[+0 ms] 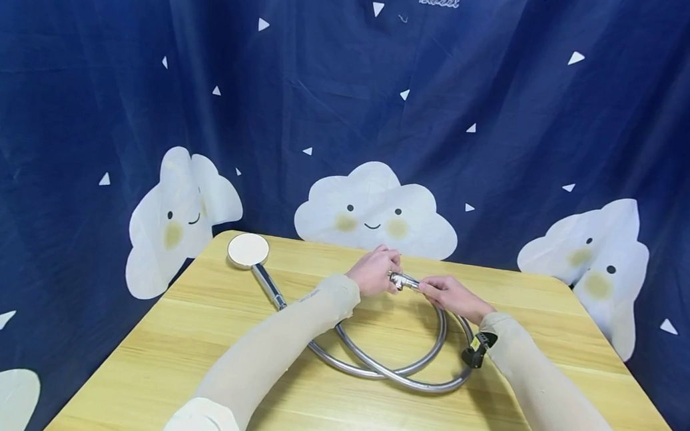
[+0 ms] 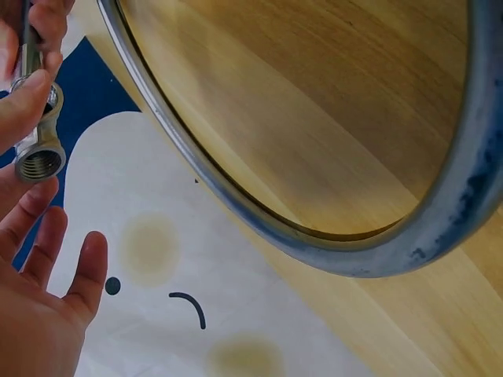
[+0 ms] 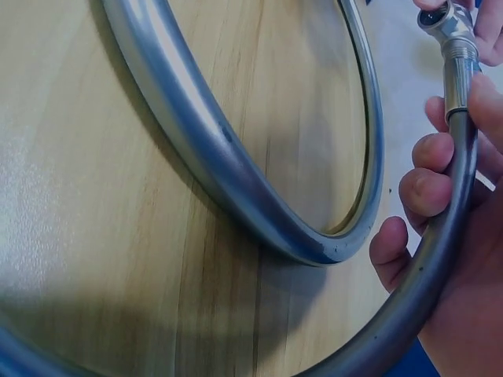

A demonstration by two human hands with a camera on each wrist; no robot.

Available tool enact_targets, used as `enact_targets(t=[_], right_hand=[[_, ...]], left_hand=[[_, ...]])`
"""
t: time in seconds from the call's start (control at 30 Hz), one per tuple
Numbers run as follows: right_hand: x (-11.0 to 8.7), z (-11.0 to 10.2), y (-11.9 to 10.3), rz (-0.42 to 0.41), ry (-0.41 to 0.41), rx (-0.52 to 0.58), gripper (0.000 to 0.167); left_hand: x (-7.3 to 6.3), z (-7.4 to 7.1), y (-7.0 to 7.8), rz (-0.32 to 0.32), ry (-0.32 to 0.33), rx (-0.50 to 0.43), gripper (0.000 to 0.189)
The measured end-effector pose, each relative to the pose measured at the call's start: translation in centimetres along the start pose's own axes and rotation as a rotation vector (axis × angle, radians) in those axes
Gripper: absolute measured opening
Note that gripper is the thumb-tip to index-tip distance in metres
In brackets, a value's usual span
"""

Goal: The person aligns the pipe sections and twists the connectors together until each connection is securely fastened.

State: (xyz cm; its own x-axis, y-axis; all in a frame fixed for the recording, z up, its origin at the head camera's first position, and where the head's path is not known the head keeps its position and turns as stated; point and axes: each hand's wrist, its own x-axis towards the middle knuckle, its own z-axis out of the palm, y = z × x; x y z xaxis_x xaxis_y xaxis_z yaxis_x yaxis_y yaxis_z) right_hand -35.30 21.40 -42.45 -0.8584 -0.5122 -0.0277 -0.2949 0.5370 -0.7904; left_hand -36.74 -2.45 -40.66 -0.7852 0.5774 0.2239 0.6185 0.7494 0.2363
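Observation:
My left hand [image 1: 375, 271] holds a chrome tee-shaped fitting [image 1: 400, 281] between thumb and fingers above the far part of the table. In the left wrist view, the fitting's threaded open end [image 2: 41, 163] faces the camera. My right hand [image 1: 453, 296] grips the metal end sleeve [image 3: 457, 85] of a grey shower hose [image 1: 429, 386], its fingers curled around the hose just below. The sleeve meets the fitting; how far it is screwed on cannot be told. A round shower head [image 1: 248, 250] with a chrome handle [image 1: 269, 286] lies at the far left, joined to the hose.
The hose lies in crossing loops on the light wooden table [image 1: 331, 415]. A dark blue curtain [image 1: 353, 96] with white clouds hangs close behind the table's far edge and along both sides. A small black camera [image 1: 477, 350] sits on the right wrist.

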Motion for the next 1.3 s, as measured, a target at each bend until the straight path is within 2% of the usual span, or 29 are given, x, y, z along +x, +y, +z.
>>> enact_targets(t=[0.2, 0.37, 0.5, 0.73, 1.0, 1.2, 1.3], right_hand=[[0.01, -0.01, -0.05, 0.005, -0.007, 0.017, 0.044], [0.11, 0.21, -0.10, 0.045, 0.000, 0.068, 0.034], [0.08, 0.17, 0.15, 0.037, -0.002, 0.078, 0.032], [0.14, -0.07, 0.46, -0.003, -0.007, 0.022, 0.040], [0.20, -0.26, 0.46, 0.059, -0.004, 0.007, 0.051], [0.30, 0.02, 0.14, 0.068, -0.008, 0.067, 0.036], [0.36, 0.08, 0.31, 0.053, -0.005, 0.072, 0.033]], left_hand=[[-0.03, 0.12, -0.06, 0.033, 0.024, 0.040, 0.038], [-0.02, 0.60, -0.18, 0.004, 0.031, 0.016, 0.039], [-0.17, 0.74, -0.11, -0.010, 0.030, -0.004, 0.042], [-0.11, 0.81, -0.08, -0.010, 0.040, -0.015, 0.038], [0.00, 0.83, -0.06, 0.010, 0.046, -0.002, 0.040], [-0.06, 0.88, -0.26, -0.005, 0.046, -0.009, 0.043], [-0.14, 0.91, -0.27, -0.002, 0.049, -0.014, 0.043]])
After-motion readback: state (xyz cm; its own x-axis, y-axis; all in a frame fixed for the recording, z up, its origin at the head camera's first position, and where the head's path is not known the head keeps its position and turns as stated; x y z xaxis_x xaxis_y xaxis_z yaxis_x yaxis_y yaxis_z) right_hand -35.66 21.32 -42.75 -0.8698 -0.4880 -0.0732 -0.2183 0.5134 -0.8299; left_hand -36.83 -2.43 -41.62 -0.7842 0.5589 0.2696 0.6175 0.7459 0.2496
